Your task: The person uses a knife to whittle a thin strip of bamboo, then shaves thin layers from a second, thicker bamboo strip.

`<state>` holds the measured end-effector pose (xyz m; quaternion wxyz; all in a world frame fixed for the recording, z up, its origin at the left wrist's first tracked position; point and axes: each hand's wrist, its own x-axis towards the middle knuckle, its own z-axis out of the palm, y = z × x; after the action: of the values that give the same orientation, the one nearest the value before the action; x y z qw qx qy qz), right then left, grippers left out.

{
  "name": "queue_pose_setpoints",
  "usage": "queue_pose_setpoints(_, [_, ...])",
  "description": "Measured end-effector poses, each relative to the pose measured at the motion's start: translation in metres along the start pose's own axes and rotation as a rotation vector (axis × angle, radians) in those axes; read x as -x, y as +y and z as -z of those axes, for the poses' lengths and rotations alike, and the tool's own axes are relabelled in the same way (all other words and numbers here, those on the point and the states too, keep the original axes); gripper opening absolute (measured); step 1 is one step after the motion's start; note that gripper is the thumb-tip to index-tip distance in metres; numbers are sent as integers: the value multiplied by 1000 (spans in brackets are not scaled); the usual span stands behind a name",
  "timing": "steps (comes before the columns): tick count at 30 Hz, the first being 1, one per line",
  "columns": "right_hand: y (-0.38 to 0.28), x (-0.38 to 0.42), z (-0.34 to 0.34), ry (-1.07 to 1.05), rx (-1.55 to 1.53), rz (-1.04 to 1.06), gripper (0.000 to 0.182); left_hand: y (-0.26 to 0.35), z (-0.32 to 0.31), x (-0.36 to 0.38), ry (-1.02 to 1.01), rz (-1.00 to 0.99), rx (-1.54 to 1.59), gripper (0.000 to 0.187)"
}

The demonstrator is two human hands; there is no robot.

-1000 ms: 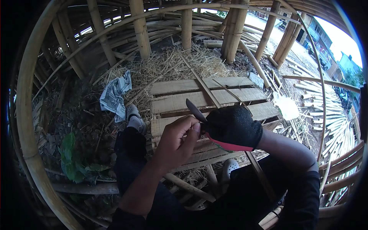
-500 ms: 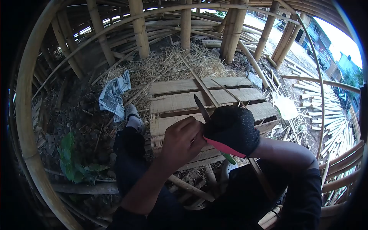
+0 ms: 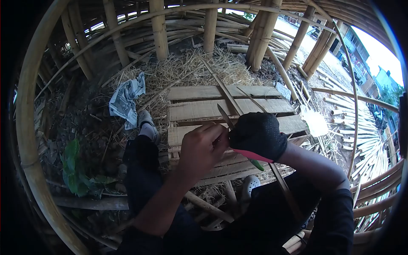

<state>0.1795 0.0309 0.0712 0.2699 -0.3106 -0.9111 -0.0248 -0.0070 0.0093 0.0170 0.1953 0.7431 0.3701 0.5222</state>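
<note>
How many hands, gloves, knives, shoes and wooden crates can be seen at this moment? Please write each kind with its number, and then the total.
Hands: 2 (left bare, right gloved)
Glove: 1
Knife: 1
Shoes: 2
Wooden crate: 1
Total: 7

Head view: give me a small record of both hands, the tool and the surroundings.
Right hand: black-and-red-gloved, gripping a green-handled metal knife
Left hand: bare, fingers curled beside the knife; anything pinched is hidden
Behind hands in view: slatted pale wooden stand
Beyond stand: scattered dry yellow straw
Left of stand: crumpled grey printed sheet
</note>
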Motion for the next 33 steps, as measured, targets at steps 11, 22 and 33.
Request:
queue_pose_setpoints(11, [-19, -16, 18, -4, -459, -534, 18, -28, 29, -13, 256, 445, 376, 20])
queue_pose_setpoints(22, [-7, -9, 12, -40, -853, -661, 31, -7, 15, 0, -288, 426, 433, 36])
queue_pose_setpoints(33, [11, -9, 36, 284, -419, -541, 31, -11, 5, 5, -10, 257, 326, 28])
